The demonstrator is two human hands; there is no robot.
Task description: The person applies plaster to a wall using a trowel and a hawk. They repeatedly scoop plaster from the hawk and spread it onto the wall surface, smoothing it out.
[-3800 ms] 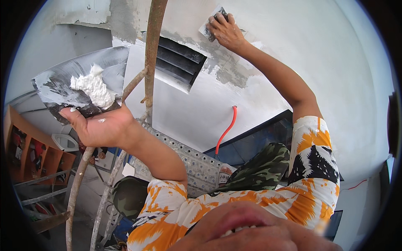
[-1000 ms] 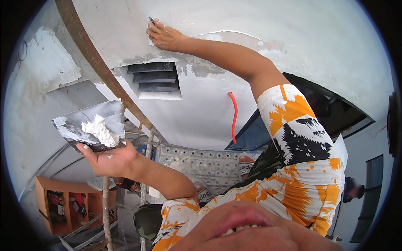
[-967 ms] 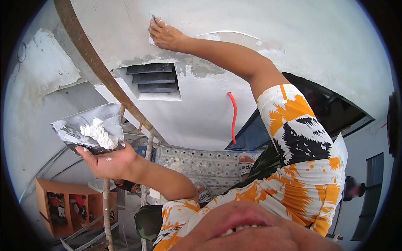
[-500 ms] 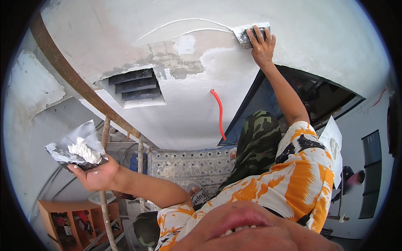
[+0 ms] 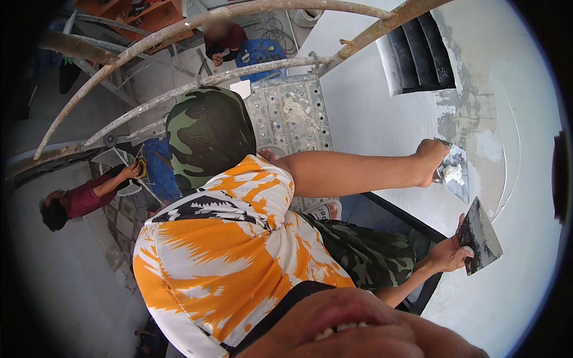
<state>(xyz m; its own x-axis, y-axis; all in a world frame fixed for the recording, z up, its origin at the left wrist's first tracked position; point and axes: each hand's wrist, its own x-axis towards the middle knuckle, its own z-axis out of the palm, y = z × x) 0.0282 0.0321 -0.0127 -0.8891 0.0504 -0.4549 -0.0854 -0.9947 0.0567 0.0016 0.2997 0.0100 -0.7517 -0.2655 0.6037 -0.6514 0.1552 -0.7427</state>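
Observation:
My left hand [image 5: 428, 162], arm stretched toward the wall, is closed on a flat metal filling blade [image 5: 461, 186]. A lump of white putty [image 5: 453, 174] sits on that blade. Below it, my right hand [image 5: 452, 253] grips a second, wider filling blade [image 5: 481, 235], smeared dark and white. Thumb and fingers hold this one by its edge. Both blades are close to the wall [image 5: 525, 179], but I cannot tell whether either touches it. Thin curved putty ridges [image 5: 512, 140] run along the wall beside a rough grey patch [image 5: 477, 98].
A louvred vent [image 5: 419, 55] is set in the wall. Scaffold tubes [image 5: 203, 83] cross beside a perforated, putty-spattered platform [image 5: 289, 113]. A dark window frame [image 5: 397, 221] lies under my arms. Two people in maroon [image 5: 89, 194] are below, near blue containers [image 5: 261, 56] and an orange cabinet [image 5: 152, 27].
The view has swung round. My right hand's blade has left the curved putty streaks and come near the putty-loaded blade in my left hand. Both hands keep their blades.

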